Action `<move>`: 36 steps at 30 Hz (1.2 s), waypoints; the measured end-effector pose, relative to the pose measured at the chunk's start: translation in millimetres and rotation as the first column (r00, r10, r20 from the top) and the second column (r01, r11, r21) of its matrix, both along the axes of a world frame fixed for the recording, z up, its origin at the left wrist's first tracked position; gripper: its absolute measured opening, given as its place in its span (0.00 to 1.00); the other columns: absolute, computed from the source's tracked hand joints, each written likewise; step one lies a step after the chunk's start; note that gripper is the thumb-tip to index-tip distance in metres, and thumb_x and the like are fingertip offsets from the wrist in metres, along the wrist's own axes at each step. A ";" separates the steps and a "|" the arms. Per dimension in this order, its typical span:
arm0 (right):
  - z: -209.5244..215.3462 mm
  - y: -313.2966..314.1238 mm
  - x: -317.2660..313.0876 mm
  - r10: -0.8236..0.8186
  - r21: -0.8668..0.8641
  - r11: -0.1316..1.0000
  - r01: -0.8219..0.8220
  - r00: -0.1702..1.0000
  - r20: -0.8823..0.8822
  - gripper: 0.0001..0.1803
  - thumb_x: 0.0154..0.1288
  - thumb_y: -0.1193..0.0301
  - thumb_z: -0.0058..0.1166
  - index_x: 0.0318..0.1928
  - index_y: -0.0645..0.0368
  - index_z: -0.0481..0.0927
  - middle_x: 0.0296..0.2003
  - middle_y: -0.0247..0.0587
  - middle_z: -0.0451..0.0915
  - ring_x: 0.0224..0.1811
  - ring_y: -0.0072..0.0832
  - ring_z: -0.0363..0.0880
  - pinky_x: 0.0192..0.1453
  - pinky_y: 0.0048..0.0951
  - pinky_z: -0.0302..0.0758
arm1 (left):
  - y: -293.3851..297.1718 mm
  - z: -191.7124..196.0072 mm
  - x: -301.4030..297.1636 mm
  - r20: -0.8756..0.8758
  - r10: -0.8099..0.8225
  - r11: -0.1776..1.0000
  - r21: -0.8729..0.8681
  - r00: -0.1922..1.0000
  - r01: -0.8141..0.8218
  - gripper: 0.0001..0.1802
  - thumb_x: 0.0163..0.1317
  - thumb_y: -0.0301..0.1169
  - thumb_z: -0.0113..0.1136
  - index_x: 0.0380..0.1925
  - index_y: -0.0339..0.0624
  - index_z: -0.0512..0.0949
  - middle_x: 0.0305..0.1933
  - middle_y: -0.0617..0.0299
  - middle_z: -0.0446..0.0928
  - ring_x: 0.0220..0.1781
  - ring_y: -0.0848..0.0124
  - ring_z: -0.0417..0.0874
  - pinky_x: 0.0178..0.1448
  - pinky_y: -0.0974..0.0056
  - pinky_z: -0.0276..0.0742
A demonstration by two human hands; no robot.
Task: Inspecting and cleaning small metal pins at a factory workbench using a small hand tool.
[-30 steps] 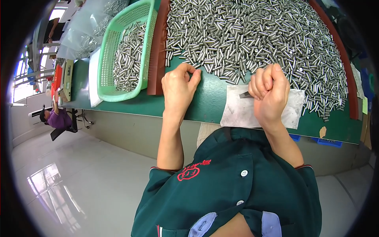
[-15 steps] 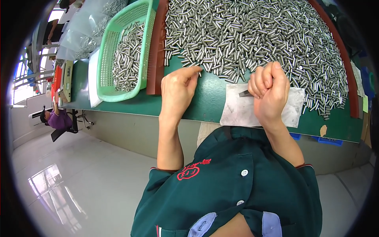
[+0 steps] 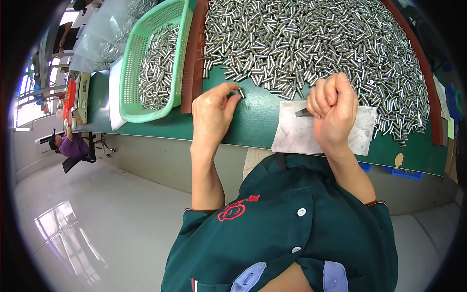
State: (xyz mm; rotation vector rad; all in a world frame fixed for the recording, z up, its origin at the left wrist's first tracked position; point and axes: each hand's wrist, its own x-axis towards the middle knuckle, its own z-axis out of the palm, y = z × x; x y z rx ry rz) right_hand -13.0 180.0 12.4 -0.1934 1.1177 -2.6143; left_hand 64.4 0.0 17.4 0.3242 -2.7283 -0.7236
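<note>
Left hand (image 3: 210, 112) pinching metal pin (image 3: 242, 93) in narrow fingers (image 3: 228, 88), over green counter (image 3: 259, 127); smooth pin could slip from shallow grip, roll into pile (image 3: 311, 46); right hand (image 3: 334, 109) curled around flat bar (image 3: 301, 112)

no readable text, red emblem (image 3: 231, 212) on shirt (image 3: 267, 236)

Beyond the left hand (image 3: 214, 111) and right hand (image 3: 334, 104) I see pins (image 3: 292, 44) of smooth, shiny metal; the single pin (image 3: 241, 93) at the left fingertips gleams likewise. The flat grey piece (image 3: 302, 112) in the right hand looks duller. Under both hands, the green counter (image 3: 258, 117) is smooth and softly glossy. A matt, smudged white sheet (image 3: 292, 134) lies beneath the right; paper or cloth, I can't tell. Left of the left hand: a basket (image 3: 123, 97) of perforated green plastic.
</note>
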 end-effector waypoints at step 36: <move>-1.4 0.2 -0.1 0.013 0.004 1.000 -0.013 1.000 0.006 0.20 0.65 0.66 0.29 0.15 0.55 0.55 0.09 0.29 0.53 0.10 0.15 0.45 0.13 0.19 0.45 | 0.7 -12.0 37.7 -0.088 0.212 0.967 0.167 0.973 -0.195 0.06 0.56 0.24 0.49 0.31 0.34 0.74 0.17 0.57 0.71 0.17 0.71 0.70 0.23 0.69 0.65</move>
